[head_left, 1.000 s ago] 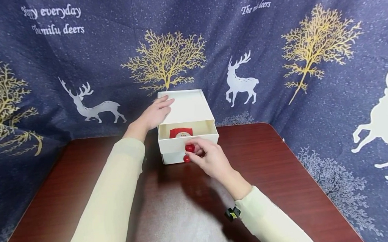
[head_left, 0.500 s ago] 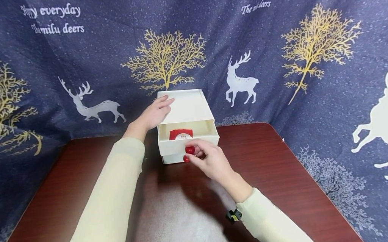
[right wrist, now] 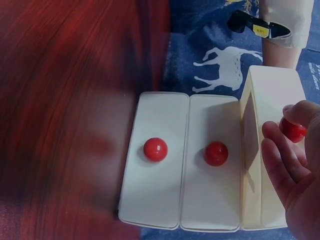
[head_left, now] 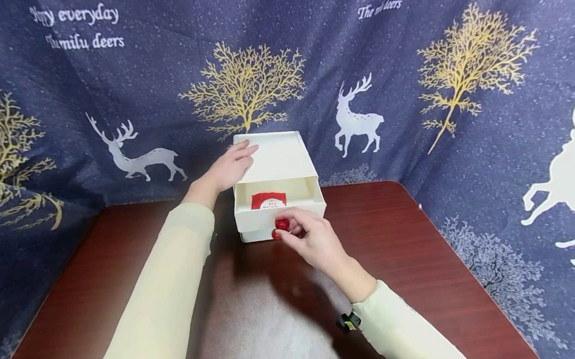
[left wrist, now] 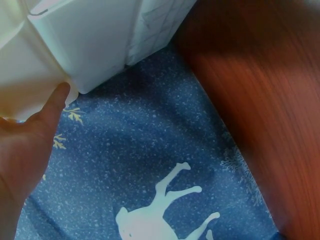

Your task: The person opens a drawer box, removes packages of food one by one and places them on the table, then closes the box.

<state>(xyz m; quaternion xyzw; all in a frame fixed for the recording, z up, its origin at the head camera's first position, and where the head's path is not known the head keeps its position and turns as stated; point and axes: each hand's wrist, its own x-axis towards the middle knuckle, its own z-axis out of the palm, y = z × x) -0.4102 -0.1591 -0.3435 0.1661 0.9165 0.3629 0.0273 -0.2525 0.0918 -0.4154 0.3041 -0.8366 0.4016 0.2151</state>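
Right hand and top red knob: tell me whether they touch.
Touching. The right wrist view shows the right hand pinching the top red knob, a fingertip overlapping it with no gap.

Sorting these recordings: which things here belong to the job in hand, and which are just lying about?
Likely in the job:
left hand, on the box
right hand, pinching a red knob
open drawer

Apparently just there:
red packet, untouched inside
table
wall cloth
wrist camera

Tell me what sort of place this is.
Probably a makeshift indoor filming corner: a dark blue fabric backdrop printed with deer hangs behind and beside a reddish-brown wood-grain table, and a small black device is worn at the right wrist.
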